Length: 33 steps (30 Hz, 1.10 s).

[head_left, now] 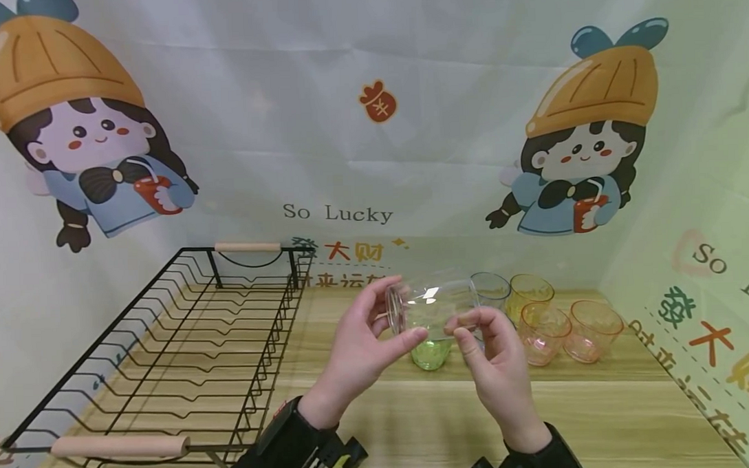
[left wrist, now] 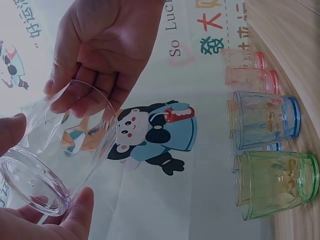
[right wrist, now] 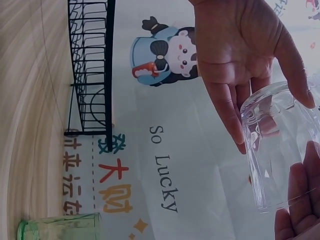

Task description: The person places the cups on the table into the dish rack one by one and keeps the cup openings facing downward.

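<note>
A clear glass (head_left: pixel 441 304) lies on its side in the air, held between both hands. My left hand (head_left: pixel 362 344) grips it round the thick base, thumb on the near side. My right hand (head_left: pixel 499 367) pinches the rim at the other end; in the left wrist view, the right hand's fingers (left wrist: pixel 95 95) curl at that rim. Under the held glass stands a green glass (head_left: pixel 431 356), partly hidden in the head view. A blue glass (left wrist: pixel 267 117) stands beside it in the left wrist view.
A black wire dish rack (head_left: pixel 168 351) with wooden handles stands on the left of the wooden table (head_left: pixel 406 426). Behind the right hand are another blue-rimmed glass (head_left: pixel 490 288), a yellow glass (head_left: pixel 531 294) and two pinkish glasses (head_left: pixel 591 333). A printed cloth (head_left: pixel 321 126) hangs behind.
</note>
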### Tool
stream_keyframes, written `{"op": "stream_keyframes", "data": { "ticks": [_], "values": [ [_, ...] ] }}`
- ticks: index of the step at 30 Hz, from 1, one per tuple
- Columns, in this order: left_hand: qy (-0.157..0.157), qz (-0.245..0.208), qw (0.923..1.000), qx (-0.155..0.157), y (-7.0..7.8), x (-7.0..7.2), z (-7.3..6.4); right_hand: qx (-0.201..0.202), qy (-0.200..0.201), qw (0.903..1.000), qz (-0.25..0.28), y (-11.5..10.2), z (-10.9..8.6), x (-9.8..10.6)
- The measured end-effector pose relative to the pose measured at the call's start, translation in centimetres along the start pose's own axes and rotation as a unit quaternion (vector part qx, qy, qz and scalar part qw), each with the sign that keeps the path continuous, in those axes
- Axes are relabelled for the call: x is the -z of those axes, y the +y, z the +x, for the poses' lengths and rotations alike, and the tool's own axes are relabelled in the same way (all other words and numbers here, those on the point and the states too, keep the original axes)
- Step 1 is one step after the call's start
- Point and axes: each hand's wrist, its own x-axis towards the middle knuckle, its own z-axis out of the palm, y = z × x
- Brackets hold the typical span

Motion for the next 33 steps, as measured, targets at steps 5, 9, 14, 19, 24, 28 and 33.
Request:
{"op": "stream_keyframes", "data": {
  "ticks": [5, 9, 14, 19, 24, 28, 33],
  "values": [
    [0.001, 0.005, 1.0, 0.003, 0.4, 0.0, 0.0, 0.008, -0.003, 0.9999, -0.011, -0.1, 0.1, 0.0],
    [-0.002, 0.018, 0.9998, 0.0, 0.6, 0.2, 0.1, 0.002, -0.013, 0.9996, -0.024, -0.2, 0.2, 0.2],
    [0.0, 0.031, 0.9995, -0.005, 0.7, 0.3, 0.1, -0.01, -0.026, 0.9985, -0.046, -0.1, 0.1, 0.5],
    [0.005, 0.041, 0.9991, -0.012, 0.8, 0.3, 0.0, -0.004, -0.028, 0.9982, -0.052, -0.2, 0.1, 0.6],
    [0.002, 0.05, 0.9986, -0.016, 1.1, 0.7, 0.2, -0.001, -0.025, 0.9982, -0.054, -0.2, 0.1, 0.6],
    [0.005, 0.062, 0.998, -0.012, 1.6, 1.3, 0.4, 0.009, -0.02, 0.9976, -0.065, -0.2, 0.0, 0.7],
    [0.01, 0.085, 0.9962, -0.013, 2.3, 2.0, 0.7, 0.0, -0.021, 0.997, -0.075, -0.2, -0.1, 1.2]
  ]
}}
